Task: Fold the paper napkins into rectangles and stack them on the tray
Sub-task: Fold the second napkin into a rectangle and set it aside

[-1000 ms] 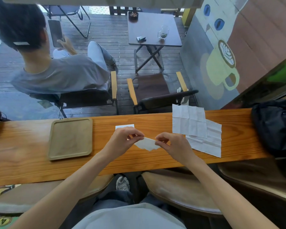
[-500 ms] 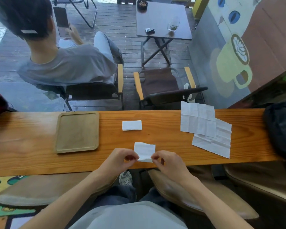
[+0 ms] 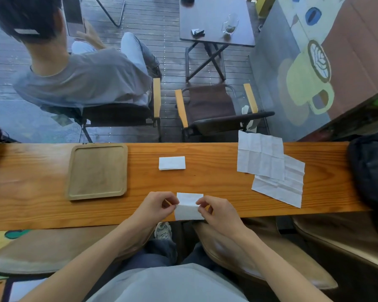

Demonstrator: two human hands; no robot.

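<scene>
Both hands, left hand (image 3: pixel 156 204) and right hand (image 3: pixel 219 211), pinch a half-folded napkin (image 3: pixel 188 207) with closed fingers at the near table (image 3: pixel 216 188) edge, folding it; next, I think, pressing the crease, then the empty tray (image 3: pixel 97 171)

Take the tray (image 3: pixel 97 171) as your landmark; it lies on the counter (image 3: pixel 216 182), toward its left end. Right of the tray, at mid-counter, sits 1 folded napkin (image 3: pixel 172 163). Further right of the tray lie 2 unfolded napkins (image 3: pixel 271 168), overlapping, the far one on top, reaching past the counter's far edge. Right of the tray and nearer you, at the counter's near edge, your left hand (image 3: pixel 156 207) and right hand (image 3: pixel 219 211) flank a napkin (image 3: pixel 189 205).
</scene>
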